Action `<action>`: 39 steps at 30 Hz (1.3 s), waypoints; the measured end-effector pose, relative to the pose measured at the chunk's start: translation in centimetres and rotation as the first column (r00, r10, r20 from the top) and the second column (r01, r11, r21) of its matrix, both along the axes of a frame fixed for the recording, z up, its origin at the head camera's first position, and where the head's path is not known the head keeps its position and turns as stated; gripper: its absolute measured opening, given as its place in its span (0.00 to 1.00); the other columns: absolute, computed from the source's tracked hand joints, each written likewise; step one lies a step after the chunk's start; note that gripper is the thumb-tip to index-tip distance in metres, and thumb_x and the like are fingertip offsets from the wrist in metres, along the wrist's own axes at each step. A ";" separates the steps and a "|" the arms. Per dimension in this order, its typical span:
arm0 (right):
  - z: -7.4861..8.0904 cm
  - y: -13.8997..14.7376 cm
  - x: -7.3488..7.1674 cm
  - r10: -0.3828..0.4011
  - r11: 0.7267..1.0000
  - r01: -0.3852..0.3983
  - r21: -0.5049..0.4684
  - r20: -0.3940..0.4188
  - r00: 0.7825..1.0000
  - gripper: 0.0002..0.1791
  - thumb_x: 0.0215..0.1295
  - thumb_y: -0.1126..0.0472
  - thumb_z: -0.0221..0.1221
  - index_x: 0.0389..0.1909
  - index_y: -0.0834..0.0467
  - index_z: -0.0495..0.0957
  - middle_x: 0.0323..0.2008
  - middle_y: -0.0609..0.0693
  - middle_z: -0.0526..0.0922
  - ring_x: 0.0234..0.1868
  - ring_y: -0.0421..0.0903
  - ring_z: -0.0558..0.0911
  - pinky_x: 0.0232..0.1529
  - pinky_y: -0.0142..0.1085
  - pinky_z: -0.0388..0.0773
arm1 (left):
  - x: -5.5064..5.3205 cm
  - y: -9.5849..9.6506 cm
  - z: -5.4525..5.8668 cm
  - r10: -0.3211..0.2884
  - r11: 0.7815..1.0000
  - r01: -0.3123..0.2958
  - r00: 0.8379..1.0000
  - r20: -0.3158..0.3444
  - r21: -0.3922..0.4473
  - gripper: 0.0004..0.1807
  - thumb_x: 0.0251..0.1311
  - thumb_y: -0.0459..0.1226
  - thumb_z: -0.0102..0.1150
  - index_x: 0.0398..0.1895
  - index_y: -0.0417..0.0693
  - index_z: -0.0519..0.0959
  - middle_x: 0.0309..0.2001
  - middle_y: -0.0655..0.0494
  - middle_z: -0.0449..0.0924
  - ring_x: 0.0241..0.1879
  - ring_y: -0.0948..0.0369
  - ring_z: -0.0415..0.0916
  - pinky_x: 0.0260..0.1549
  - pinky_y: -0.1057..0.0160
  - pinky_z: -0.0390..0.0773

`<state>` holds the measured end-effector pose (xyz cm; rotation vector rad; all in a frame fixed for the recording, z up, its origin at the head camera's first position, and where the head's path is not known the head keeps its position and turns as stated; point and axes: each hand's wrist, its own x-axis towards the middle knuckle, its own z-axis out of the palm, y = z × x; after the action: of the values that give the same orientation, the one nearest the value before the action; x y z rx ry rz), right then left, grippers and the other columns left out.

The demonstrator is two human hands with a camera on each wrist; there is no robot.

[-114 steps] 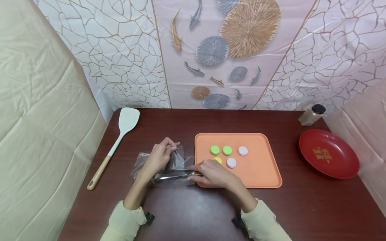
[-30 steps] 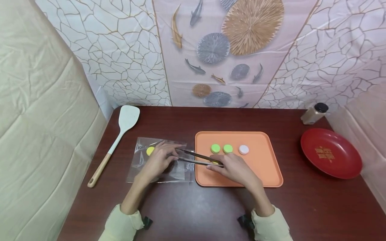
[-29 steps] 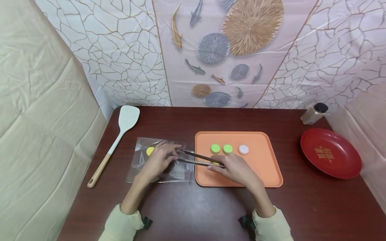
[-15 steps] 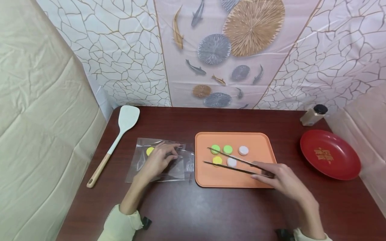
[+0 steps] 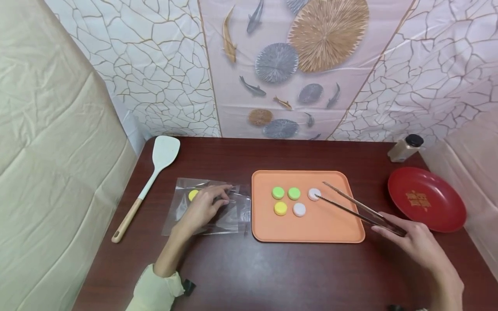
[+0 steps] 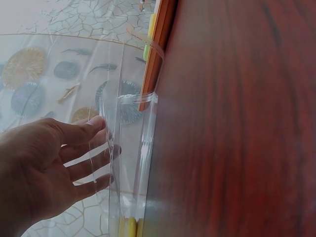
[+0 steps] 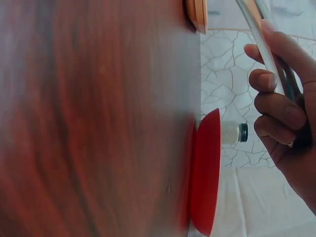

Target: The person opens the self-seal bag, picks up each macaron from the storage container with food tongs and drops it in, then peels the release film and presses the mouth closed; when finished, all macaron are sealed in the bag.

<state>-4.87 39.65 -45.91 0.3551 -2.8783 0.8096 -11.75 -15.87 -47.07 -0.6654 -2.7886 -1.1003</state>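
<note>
In the head view my left hand (image 5: 202,207) rests at the mouth of a clear plastic bag (image 5: 223,224), thumb and index finger apart. The left wrist view shows its fingers spread against the clear film (image 6: 131,163). A yellow macaron (image 5: 193,195) lies in the bag, partly behind the hand. My right hand (image 5: 416,242) grips long metal tongs (image 5: 362,211), their tips parted with nothing between them. One tip overlaps a white macaron (image 5: 313,194) on the orange tray (image 5: 311,231). Beside it lie another white macaron (image 5: 299,210), two green macarons (image 5: 285,193) and a yellow macaron (image 5: 280,208).
A white spatula (image 5: 155,172) with a wooden handle lies at the left. To the right of the tray is a red plate (image 5: 443,207), with a black-capped jar (image 5: 405,148) behind it. Patterned cloth (image 5: 163,65) hangs along the table's back edge.
My right hand has drawn the tongs away from the bag and across the tray to the right. The bag, crumpled around the tongs earlier, lies flatter; my left hand stays at its mouth.
</note>
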 end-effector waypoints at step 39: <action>1.4 -4.4 -1.3 0.244 0.965 -0.244 -0.098 -0.012 0.970 0.23 0.61 0.68 0.77 0.59 0.58 0.90 0.50 0.45 0.94 0.49 0.20 0.85 0.55 0.12 0.71 | 0.1 -0.3 0.1 0.007 1.000 -0.009 0.998 0.068 0.027 0.03 0.69 0.25 0.69 0.37 0.39 0.87 0.67 0.42 0.86 0.70 0.42 0.81 0.68 0.40 0.79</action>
<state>-6.14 35.24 -44.52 0.7085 -2.8167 0.9849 -11.68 -16.12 -46.97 -0.6247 -2.8238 -1.1790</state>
